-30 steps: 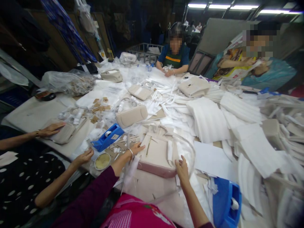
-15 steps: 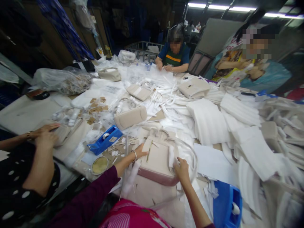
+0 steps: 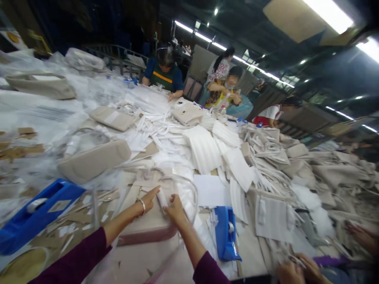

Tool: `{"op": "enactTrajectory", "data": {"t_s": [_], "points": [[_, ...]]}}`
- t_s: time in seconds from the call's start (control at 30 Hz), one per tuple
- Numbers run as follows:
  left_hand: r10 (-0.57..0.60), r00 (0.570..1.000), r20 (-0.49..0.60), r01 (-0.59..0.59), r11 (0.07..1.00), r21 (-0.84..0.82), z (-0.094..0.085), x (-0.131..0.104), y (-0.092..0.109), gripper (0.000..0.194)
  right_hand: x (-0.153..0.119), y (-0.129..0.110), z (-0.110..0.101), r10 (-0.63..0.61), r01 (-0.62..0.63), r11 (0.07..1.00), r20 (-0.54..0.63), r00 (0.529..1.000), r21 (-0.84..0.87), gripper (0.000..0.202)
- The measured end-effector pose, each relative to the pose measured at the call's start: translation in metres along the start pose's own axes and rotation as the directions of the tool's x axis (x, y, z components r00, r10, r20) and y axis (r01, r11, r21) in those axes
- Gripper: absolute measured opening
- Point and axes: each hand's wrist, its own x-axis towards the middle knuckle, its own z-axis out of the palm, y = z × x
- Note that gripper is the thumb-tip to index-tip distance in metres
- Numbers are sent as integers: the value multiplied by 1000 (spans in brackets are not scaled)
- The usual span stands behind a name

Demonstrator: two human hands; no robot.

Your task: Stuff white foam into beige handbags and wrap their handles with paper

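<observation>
A beige bag (image 3: 139,223) with a mauve-pink base lies flat before me, its handle and strap wrapped in clear and white material. A short white wrapped piece (image 3: 162,198) lies on its upper face, between my hands. My left hand (image 3: 148,200) reaches over the bag from the left, forefinger stretched out to the top of that piece. At the lower right of the piece is my right hand (image 3: 177,210), its thumb and forefinger apart and touching or very near it. The gold zip (image 3: 139,192) shows just above my left wrist.
Blue tape dispensers stand left (image 3: 41,213) and right (image 3: 226,232) of the bag. White foam sheets (image 3: 204,148) and another beige bag (image 3: 94,159) lie beyond. A co-worker's hands (image 3: 299,268) are at the lower right; other people work across the table.
The view has swung to the right. My left hand has moved from the bag's left side across to the white wrapped piece. My right hand has come inward from the bag's right edge.
</observation>
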Motion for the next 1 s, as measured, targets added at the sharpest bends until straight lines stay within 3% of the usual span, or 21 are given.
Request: {"op": "enactTrajectory", "data": {"t_s": [0.07, 0.17, 0.23, 0.33, 0.4, 0.47, 0.53, 0.57, 0.6, 0.63, 0.7, 0.77, 0.87, 1.0], "points": [[-105, 991, -88, 104, 994, -16, 3, 3, -2, 65, -6, -3, 1, 85, -83, 994, 34, 996, -77, 57], [-314, 939, -144, 284, 939, -194, 3, 5, 7, 63, -13, -13, -2, 147, -146, 989, 95, 985, -18, 43], [-405, 912, -65, 348, 847, -402, 3, 2, 21, 57, -19, -20, -11, 57, -70, 985, 86, 995, 156, 27], [-353, 932, 82, 339, 768, -543, 9, -13, 45, 47, -37, -25, -32, -104, 65, 928, 87, 991, 366, 36], [-234, 960, 155, 279, 854, -440, 21, -28, 57, 49, -48, -19, -53, -195, 130, 899, 117, 974, 417, 39], [-78, 973, 219, 119, 976, -182, 36, -46, 60, 51, -52, -7, -83, -246, 199, 901, 78, 966, 385, 26], [52, 960, 276, -90, 988, 129, 52, -63, 57, 50, -46, 9, -123, -228, 247, 949, -116, 967, 196, 15], [85, 955, 284, -162, 952, 260, 59, -70, 55, 49, -39, 19, -146, -218, 236, 971, -261, 941, 43, 15], [102, 958, 268, -199, 910, 364, 66, -76, 51, 49, -31, 29, -169, -213, 181, 977, -418, 883, -114, 15], [110, 966, 234, -206, 874, 440, 72, -80, 48, 49, -22, 38, -191, -198, 127, 977, -509, 837, -171, 17], [125, 980, 152, -186, 838, 514, 80, -85, 44, 49, -3, 57, -231, -143, -5, 974, -625, 767, -229, 21], [152, 983, 98, -181, 837, 516, 84, -86, 43, 48, 12, 72, -260, -74, -135, 959, -680, 729, -249, 21], [167, 984, 67, -178, 850, 496, 85, -86, 41, 50, 27, 86, -294, -5, -221, 945, -686, 728, -241, 13], [225, 974, 15, -205, 855, 476, 89, -91, 36, 52, 28, 80, -350, 46, -327, 911, -726, 686, -251, 28]]}}
